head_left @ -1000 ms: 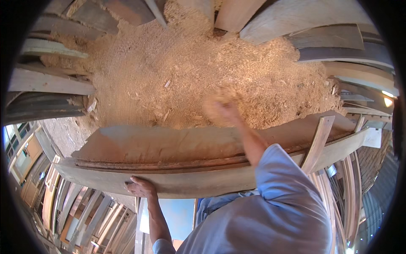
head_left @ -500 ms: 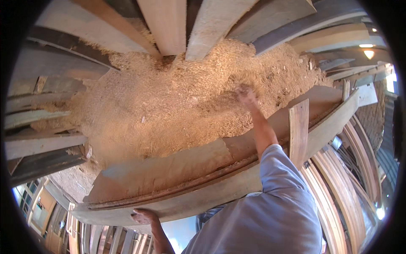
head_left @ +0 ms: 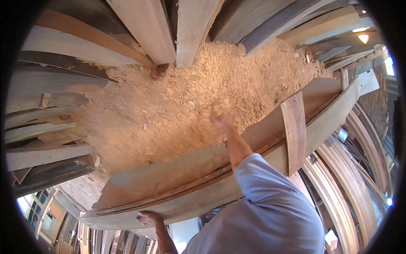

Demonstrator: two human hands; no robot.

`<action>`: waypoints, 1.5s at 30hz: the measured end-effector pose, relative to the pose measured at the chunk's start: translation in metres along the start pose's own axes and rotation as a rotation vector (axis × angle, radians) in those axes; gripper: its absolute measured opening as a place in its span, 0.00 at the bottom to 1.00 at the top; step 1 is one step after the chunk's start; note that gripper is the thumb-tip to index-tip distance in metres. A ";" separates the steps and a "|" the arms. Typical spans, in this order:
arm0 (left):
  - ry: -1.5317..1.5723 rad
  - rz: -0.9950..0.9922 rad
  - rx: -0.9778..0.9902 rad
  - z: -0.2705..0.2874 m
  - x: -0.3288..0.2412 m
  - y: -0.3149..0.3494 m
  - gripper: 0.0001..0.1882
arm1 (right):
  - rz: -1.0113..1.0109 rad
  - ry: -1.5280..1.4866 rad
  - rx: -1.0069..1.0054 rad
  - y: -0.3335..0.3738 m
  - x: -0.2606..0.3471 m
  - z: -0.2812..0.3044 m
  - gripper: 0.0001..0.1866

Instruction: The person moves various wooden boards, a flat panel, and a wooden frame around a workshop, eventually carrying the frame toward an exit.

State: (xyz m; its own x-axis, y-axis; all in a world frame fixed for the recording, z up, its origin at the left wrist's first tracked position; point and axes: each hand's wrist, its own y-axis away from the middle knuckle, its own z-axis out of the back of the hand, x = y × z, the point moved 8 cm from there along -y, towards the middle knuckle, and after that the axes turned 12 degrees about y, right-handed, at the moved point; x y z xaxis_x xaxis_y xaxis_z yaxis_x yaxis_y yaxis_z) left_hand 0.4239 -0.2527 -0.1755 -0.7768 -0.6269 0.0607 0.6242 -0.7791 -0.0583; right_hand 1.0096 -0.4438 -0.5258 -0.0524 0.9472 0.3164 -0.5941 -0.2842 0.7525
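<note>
A heap of tan sawdust and wood shavings [head_left: 177, 97] spreads across the middle of the view. My right hand [head_left: 219, 120] reaches over the long plank barrier into the heap; motion and loose shavings smear its fingers, so I cannot make out whether it holds any. My left hand [head_left: 148, 219] grips the lower edge of the long wooden board [head_left: 182, 207] on the near side, its fingers partly hidden. Behind that board runs a second, dusty brown panel [head_left: 165, 175], bordering the sawdust.
Several planks [head_left: 144, 29] stand around the far and left sides of the heap. A short wooden board [head_left: 294, 131] lies across the barrier, right of my arm. More long timbers [head_left: 344, 173] are stacked at the right. A lit lamp [head_left: 363, 39] shows at the upper right.
My right hand has swept through the sawdust toward me and to the left, stirring up shavings. My left hand stays at the board's edge. The view has shifted slightly.
</note>
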 end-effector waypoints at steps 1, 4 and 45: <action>-0.012 0.051 -0.015 0.004 0.014 0.004 0.39 | -0.029 -0.311 0.406 0.040 0.071 -0.022 0.35; -0.034 0.112 0.017 0.001 0.012 0.003 0.38 | 0.017 -0.307 0.919 0.120 0.173 -0.072 0.36; 0.349 -0.852 0.370 0.056 0.059 0.121 0.40 | 0.316 0.750 -0.671 0.441 -0.011 0.127 0.34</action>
State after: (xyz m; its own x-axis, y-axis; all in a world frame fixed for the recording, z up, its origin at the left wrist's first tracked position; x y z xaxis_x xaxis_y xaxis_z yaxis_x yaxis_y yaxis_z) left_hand 0.4581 -0.3843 -0.1228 -0.9221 0.1351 -0.3627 -0.2140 -0.9588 0.1870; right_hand 0.8505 -0.5986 -0.1240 -0.6290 0.7590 -0.1683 -0.7773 -0.6105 0.1519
